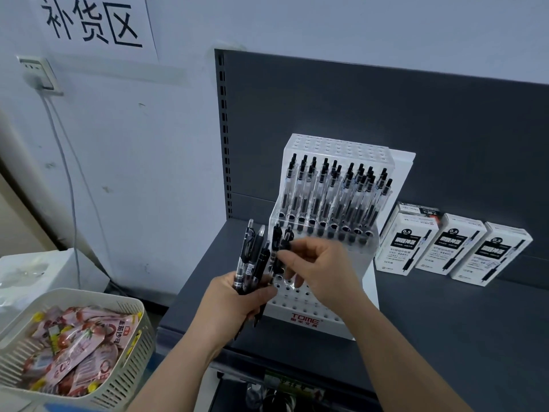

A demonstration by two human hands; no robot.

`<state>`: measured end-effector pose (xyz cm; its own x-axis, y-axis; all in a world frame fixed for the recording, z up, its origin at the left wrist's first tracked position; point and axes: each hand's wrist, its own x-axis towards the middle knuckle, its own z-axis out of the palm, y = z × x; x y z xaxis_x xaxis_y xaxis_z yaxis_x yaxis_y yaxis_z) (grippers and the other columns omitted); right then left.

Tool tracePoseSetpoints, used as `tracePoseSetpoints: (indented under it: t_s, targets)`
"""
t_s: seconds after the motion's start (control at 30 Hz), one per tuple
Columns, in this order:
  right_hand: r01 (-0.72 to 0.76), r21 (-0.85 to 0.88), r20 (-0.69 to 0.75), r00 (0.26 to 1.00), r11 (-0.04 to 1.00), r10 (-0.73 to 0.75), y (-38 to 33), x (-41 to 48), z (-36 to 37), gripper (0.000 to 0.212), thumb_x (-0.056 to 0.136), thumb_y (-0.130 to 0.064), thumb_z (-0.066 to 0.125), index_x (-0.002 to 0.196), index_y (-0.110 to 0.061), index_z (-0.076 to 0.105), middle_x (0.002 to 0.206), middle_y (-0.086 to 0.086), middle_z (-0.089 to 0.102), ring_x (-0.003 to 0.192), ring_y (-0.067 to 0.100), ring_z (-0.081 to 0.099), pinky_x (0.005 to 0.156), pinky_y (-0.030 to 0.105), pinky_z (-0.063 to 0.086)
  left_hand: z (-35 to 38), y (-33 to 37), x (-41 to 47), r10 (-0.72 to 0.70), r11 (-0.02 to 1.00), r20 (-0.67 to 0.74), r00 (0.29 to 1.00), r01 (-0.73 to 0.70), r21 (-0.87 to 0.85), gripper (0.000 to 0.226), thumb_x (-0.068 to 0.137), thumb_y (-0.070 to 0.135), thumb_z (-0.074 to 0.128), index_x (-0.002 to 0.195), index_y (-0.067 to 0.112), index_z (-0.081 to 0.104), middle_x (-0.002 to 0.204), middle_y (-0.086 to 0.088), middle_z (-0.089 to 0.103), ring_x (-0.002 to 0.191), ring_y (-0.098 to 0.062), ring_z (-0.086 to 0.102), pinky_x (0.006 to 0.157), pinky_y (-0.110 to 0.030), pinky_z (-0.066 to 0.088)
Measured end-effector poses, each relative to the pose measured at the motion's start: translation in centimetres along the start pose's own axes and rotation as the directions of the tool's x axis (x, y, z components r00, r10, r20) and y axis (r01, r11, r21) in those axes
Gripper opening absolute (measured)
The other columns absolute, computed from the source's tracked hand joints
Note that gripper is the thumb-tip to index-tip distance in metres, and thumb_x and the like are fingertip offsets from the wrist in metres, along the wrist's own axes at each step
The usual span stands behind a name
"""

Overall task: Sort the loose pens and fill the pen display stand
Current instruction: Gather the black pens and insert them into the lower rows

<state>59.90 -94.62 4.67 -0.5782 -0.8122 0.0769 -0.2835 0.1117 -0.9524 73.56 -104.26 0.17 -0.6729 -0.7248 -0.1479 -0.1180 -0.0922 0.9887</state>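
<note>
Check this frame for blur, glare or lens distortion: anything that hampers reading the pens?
Head view: wide-angle bowing tilts the back panel; a soft bright patch glows on it behind the display stand; the right hand, pinching a pen, looks slightly smeared at the fingertips; the left hand and its bundle of pens are sharp.

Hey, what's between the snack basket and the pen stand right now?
The left hand, gripping a bundle of pens, lies between the basket and the pen stand; the head view shows it.
</note>
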Motion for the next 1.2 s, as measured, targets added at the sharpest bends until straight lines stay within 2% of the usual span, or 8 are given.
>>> tracePoseSetpoints:
  t_s: [0.13,0.3,0.43,0.57,0.67,0.9,1.03,1.2]
  targets:
    - [0.019,0.048,-0.180,0.984,0.999,-0.010,-0.2,0.1,-2.8,0.006,0.088,-0.012,0.066,0.092,-0.012,0.070,0.073,0.004,0.073,0.067,0.017,0.071,0.068,0.028,0.060,-0.9,-0.3,0.2,0.000,0.999,-0.032,0.999,0.001,0.036,0.016,0.089,0.033,0.064,0.089,0.021,0.074,0.071,-0.017,0.065,0.059,-0.019,0.048,0.060,-0.032,0.040]
    - [0.130,-0.098,-0.373,0.914,0.987,-0.158,0.0,0.4,-3.9,0.008,0.089,-0.014,0.068,0.093,-0.021,0.069,0.070,-0.005,0.073,0.068,0.007,0.071,0.069,0.021,0.059,-1.1,-0.2,0.3,0.017,1.000,-0.040,0.999,-0.018,-0.022,0.017,0.097,0.023,0.053,0.099,0.022,0.070,0.087,-0.005,0.073,0.065,-0.013,0.055,0.064,-0.024,0.048]
    - [0.115,-0.237,-0.328,0.925,0.965,-0.191,1.1,0.9,-2.5,0.008,0.090,-0.019,0.067,0.098,-0.020,0.069,0.075,-0.006,0.072,0.070,0.011,0.071,0.070,0.031,0.061,-1.0,-0.2,0.2,0.024,0.999,0.027,0.999,-0.023,-0.027,0.019,0.098,0.028,0.050,0.109,0.022,0.064,0.077,-0.006,0.071,0.064,-0.020,0.062,0.062,-0.030,0.049]
    - [0.079,-0.434,-0.238,0.951,0.897,-0.199,1.7,1.6,-1.5,0.015,0.092,-0.023,0.064,0.095,-0.010,0.070,0.076,-0.001,0.072,0.069,0.014,0.070,0.070,0.017,0.055,-1.0,-0.3,0.1,0.003,0.999,0.023,1.000,-0.002,-0.038,0.021,0.100,0.030,0.046,0.108,0.024,0.064,0.072,-0.002,0.067,0.059,-0.017,0.054,0.064,-0.035,0.045]
    - [0.091,-0.497,-0.181,0.962,0.863,-0.206,1.8,2.2,-1.0,0.017,0.092,-0.022,0.064,0.095,-0.006,0.070,0.076,0.001,0.071,0.066,0.013,0.069,0.064,0.032,0.059,-1.1,-0.6,0.2,-0.027,0.999,0.012,1.000,0.027,-0.047,0.023,0.101,0.027,0.045,0.107,0.019,0.066,0.073,-0.004,0.064,0.061,-0.016,0.049,0.065,-0.035,0.041]
    - [0.019,-0.580,-0.160,0.978,0.814,-0.137,1.3,2.1,-1.0,0.029,0.093,-0.030,0.062,0.076,-0.008,0.066,0.067,0.005,0.070,0.053,0.016,0.061,0.057,0.026,0.055,-1.1,-0.3,-0.5,0.014,0.996,0.106,0.994,-0.005,-0.089,0.024,0.099,0.023,0.048,0.109,0.017,0.068,0.080,-0.005,0.067,0.067,-0.017,0.058,0.072,-0.034,0.048]
    - [0.036,-0.440,-0.219,0.965,0.897,-0.146,1.1,1.1,-1.2,0.029,0.089,-0.040,0.063,0.071,-0.017,0.067,0.059,-0.003,0.065,0.056,0.016,0.064,0.057,0.033,0.056,-0.7,0.1,-1.0,0.027,0.995,0.208,0.978,-0.006,-0.103,0.031,0.091,0.034,0.051,0.111,0.016,0.067,0.082,-0.006,0.066,0.065,-0.018,0.056,0.067,-0.031,0.045]
    - [0.085,-0.111,-0.008,0.996,0.990,-0.087,-0.6,-0.2,-1.0,0.013,0.090,-0.030,0.065,0.094,-0.019,0.071,0.068,-0.003,0.067,0.055,0.006,0.056,0.049,0.014,0.044,0.5,0.6,-1.4,0.030,0.995,0.301,0.953,-0.001,-0.095,0.035,0.088,0.036,0.051,0.112,0.014,0.065,0.083,-0.006,0.065,0.061,-0.018,0.050,0.063,-0.030,0.042]
